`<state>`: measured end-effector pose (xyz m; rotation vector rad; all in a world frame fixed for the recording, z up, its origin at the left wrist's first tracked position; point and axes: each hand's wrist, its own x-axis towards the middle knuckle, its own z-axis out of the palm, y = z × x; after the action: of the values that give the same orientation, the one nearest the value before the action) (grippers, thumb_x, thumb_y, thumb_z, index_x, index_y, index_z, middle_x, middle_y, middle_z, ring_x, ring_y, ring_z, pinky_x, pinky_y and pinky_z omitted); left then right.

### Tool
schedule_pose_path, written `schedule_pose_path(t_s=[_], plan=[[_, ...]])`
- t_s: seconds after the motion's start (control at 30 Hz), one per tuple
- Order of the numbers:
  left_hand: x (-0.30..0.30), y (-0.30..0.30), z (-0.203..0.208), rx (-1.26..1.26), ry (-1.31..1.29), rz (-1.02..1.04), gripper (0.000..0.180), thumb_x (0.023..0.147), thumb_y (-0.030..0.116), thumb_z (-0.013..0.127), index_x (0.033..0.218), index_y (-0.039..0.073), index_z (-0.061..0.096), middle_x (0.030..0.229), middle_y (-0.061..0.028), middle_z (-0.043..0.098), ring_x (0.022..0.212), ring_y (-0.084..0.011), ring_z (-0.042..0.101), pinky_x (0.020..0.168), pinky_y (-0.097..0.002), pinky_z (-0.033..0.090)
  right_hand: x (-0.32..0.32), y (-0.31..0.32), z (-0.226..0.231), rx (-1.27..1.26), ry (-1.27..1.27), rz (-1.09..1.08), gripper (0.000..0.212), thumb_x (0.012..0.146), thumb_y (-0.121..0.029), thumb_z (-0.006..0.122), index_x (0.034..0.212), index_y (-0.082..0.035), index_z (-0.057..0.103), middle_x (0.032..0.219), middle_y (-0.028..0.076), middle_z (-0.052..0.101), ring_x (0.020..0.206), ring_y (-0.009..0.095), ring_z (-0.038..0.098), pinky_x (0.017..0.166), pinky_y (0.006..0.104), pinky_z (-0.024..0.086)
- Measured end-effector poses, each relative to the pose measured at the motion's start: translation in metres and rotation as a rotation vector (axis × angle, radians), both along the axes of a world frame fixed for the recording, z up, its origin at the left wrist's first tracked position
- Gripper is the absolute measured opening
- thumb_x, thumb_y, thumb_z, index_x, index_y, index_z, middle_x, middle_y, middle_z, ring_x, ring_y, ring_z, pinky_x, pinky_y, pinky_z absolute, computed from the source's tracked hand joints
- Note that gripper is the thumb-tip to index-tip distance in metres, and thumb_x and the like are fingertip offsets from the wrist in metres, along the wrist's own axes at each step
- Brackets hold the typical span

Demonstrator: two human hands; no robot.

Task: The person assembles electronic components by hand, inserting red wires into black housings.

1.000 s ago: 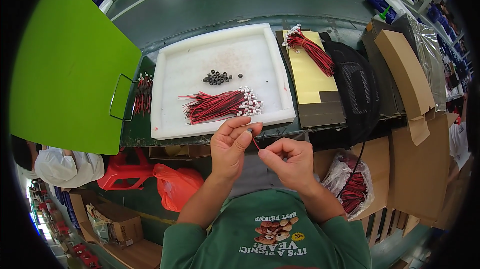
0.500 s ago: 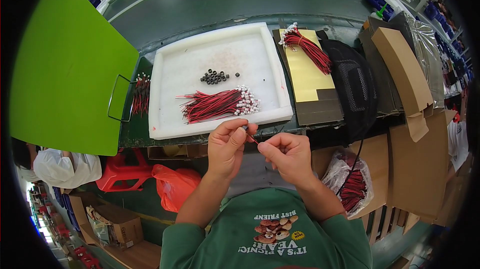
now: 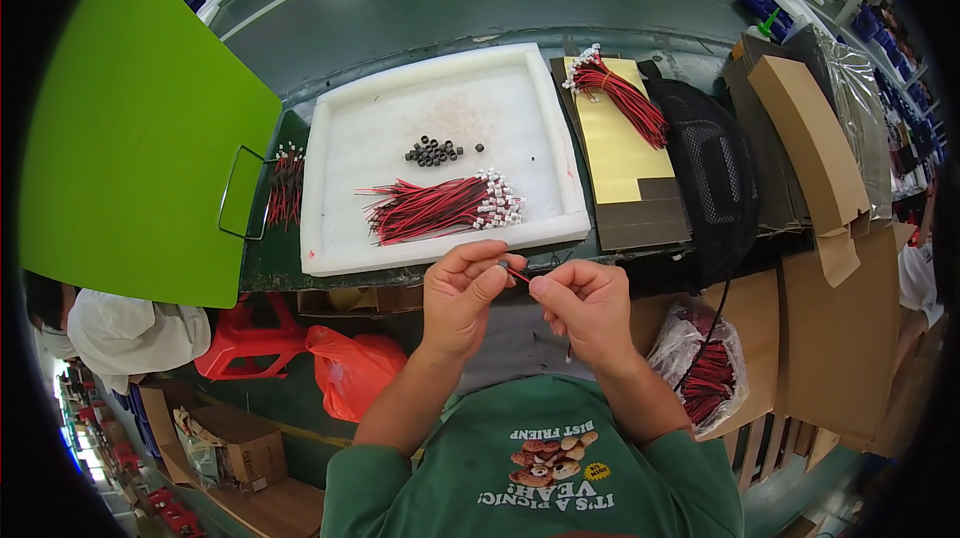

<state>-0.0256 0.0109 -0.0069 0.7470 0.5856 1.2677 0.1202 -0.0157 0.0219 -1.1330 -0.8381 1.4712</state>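
Observation:
Just beyond the front edge of the bench, my left hand (image 3: 460, 300) pinches a small dark piece at its fingertips; it looks like one of the black rings, but fingers partly cover it. From there a short red-and-black wire (image 3: 519, 277) runs to my right hand (image 3: 590, 306), whose thumb and forefinger are closed on it. The wire's other end dangles under the right hand. In front of both hands lies a white foam tray (image 3: 313, 178). It holds a pile of small black rings (image 3: 432, 151) and a bunch of red-and-black wires (image 3: 425, 210) with white connectors.
A tied wire bundle (image 3: 625, 103) rests on yellow card, beside a black mesh backrest (image 3: 706, 168). Cardboard (image 3: 835, 328) stands at right, above a plastic bag of wires (image 3: 705, 378). At left are a green panel (image 3: 140, 138), a red stool (image 3: 240, 343) and a red bag (image 3: 350, 373).
Both hands have shifted slightly right, still pinching the wire between them. The wire's loose end now shows hanging beneath my right hand.

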Motion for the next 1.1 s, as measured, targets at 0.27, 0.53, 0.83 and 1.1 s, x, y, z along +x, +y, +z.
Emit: schedule_pose_path(t_s=[0.27, 0.53, 0.83, 1.1], plan=[[-0.006, 0.002, 0.009, -0.095, -0.114, -0.008, 0.016, 0.084, 0.008, 0.051, 0.095, -0.002, 0.056, 0.085, -0.0129, 0.061, 0.06, -0.0109, 0.057, 0.046, -0.0204, 0.045, -0.01, -0.007, -0.004, 0.064, 0.08, 0.028, 0.015, 0.079, -0.007, 0.06, 0.089, 0.003, 0.059, 0.072, 0.006, 0.06, 0.059, 0.006, 0.054, 0.051, 0.0183, 0.046], [-0.009, 0.004, 0.033, -0.153, 0.293, -0.452, 0.016, 0.084, 0.01, 0.053, 0.093, -0.003, 0.057, 0.075, -0.0098, 0.061, 0.055, -0.0091, 0.057, 0.048, -0.0198, 0.046, 0.005, 0.001, -0.013, 0.341, -0.04, 0.006, 0.013, 0.076, 0.0, 0.059, 0.089, 0.002, 0.061, 0.087, 0.009, 0.058, 0.067, 0.008, 0.054, 0.061, 0.0199, 0.045], [-0.005, 0.003, 0.03, -0.235, 0.248, -0.533, 0.014, 0.081, 0.009, 0.057, 0.089, -0.003, 0.057, 0.071, -0.0102, 0.061, 0.052, -0.0093, 0.057, 0.045, -0.0191, 0.046, 0.012, 0.01, -0.006, 0.228, 0.042, 0.07, 0.01, 0.078, -0.005, 0.058, 0.085, 0.002, 0.063, 0.079, 0.008, 0.061, 0.057, 0.006, 0.049, 0.051, 0.0183, 0.041], [0.0, -0.004, 0.018, -0.311, 0.081, -0.407, 0.011, 0.081, 0.01, 0.056, 0.086, 0.0, 0.053, 0.069, -0.0118, 0.061, 0.047, -0.0096, 0.055, 0.041, -0.0196, 0.045, 0.006, 0.019, -0.005, 0.094, 0.241, -0.147, 0.023, 0.083, -0.011, 0.054, 0.1, 0.004, 0.054, 0.075, 0.012, 0.062, 0.05, 0.009, 0.052, 0.048, 0.0189, 0.044]])
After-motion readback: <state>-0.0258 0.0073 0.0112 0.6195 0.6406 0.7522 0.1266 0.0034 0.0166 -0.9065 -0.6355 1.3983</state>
